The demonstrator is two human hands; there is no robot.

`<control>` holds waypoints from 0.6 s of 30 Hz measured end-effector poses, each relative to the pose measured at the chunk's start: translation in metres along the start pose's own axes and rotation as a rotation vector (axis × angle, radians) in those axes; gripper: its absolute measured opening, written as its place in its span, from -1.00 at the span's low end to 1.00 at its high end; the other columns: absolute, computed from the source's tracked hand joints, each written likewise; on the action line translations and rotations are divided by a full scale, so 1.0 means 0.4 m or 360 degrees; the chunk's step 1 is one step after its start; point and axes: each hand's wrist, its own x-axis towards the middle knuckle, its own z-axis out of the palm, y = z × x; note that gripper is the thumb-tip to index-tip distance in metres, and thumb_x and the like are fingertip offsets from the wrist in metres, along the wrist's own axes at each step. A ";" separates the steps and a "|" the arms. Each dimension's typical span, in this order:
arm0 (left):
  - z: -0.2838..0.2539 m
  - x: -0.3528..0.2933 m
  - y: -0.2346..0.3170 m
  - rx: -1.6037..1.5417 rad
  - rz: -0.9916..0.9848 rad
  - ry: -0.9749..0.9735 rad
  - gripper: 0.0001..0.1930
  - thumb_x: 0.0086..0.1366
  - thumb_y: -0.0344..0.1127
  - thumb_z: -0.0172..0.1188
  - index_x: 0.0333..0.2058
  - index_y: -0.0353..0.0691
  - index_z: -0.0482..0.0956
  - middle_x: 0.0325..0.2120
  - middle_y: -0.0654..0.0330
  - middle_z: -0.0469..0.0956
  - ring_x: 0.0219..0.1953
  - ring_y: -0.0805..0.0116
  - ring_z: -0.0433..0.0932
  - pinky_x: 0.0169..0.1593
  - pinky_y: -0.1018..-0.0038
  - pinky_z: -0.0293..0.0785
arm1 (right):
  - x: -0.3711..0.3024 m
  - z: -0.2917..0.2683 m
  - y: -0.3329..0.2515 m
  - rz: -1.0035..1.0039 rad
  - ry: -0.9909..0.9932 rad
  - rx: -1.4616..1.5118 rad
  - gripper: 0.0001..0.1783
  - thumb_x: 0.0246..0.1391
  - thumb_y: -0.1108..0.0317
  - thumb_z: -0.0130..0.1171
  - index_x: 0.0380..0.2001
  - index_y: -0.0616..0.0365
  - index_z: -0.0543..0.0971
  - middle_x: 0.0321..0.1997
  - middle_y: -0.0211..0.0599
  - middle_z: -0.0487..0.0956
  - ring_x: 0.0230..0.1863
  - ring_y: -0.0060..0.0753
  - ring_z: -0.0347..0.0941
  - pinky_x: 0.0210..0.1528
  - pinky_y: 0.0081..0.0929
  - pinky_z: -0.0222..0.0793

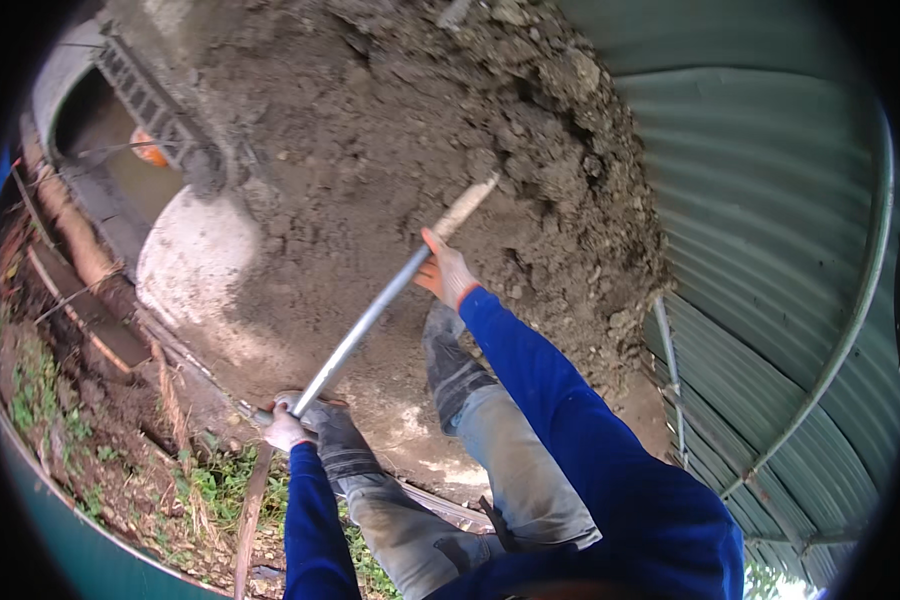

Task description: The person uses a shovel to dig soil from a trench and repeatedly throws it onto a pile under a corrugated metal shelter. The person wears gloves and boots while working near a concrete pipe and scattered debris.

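A narrow-bladed shovel [370, 312] with a silvery metal shaft runs slantwise in front of me. My left hand [288, 430], in a pale work glove, is closed on the grip at its near end. Farther up, my right hand [444, 272], in a pale glove with orange showing at the fingers and cuff, wraps the shaft just below the blade. The long, dirt-coated blade [467, 205] points away to the right, its tip at the edge of the loose dark soil [545, 150]. Whether the tip is in the soil or above it, I cannot tell.
Heaped clods line a green corrugated metal wall [760, 200] on the right. At far left, a ladder-like frame [150, 95] leans by a pit holding murky water and an orange object [149, 147]. A pale concrete-like slab [195, 255] borders it. Planks and weeds lie at lower left.
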 end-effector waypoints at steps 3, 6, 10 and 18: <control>0.083 0.105 -0.059 -0.0306 -0.0178 -0.0083 -0.75 0.13 -0.34 0.39 -0.26 -0.39 0.75 -0.37 -0.01 0.73 -0.33 0.19 0.70 -0.17 0.22 0.64 | 0.082 0.002 -0.028 0.0125 0.0042 0.0194 -0.34 0.23 -0.06 0.40 0.17 0.11 0.41 0.08 -0.04 0.46 0.03 -0.04 0.50 0.18 0.13 0.51; 0.130 0.181 -0.096 -0.0320 -0.0237 -0.0106 -0.84 0.15 -0.43 0.31 -0.29 -0.32 0.73 -0.39 0.06 0.72 -0.33 0.22 0.69 -0.15 0.24 0.61 | 0.173 -0.004 -0.047 -0.0049 0.0226 0.0213 -0.49 0.24 -0.01 0.39 0.02 0.06 0.43 -0.13 -0.12 0.51 -0.19 -0.12 0.54 0.00 0.08 0.58; 0.127 0.167 -0.122 -0.0751 -0.0201 -0.0397 -0.81 0.26 -0.40 0.18 -0.29 -0.35 0.73 -0.44 0.14 0.68 -0.52 0.35 0.60 -0.47 0.39 0.52 | 0.262 -0.018 -0.056 -0.0254 0.0118 0.0547 -0.65 0.24 0.11 0.40 -0.10 0.01 0.49 -0.33 -0.26 0.53 -0.38 -0.23 0.52 -0.24 -0.08 0.58; -0.059 -0.111 -0.219 -0.0450 -0.0039 -0.0056 -0.85 0.20 -0.37 0.17 -0.50 -0.28 0.61 -0.44 0.03 0.70 -0.39 0.14 0.64 -0.16 0.16 0.56 | 0.162 -0.064 -0.003 -0.0219 -0.0005 0.0248 -0.84 0.26 0.25 0.32 -0.32 -0.02 0.53 -0.52 -0.39 0.46 -0.51 -0.27 0.45 -0.32 -0.15 0.59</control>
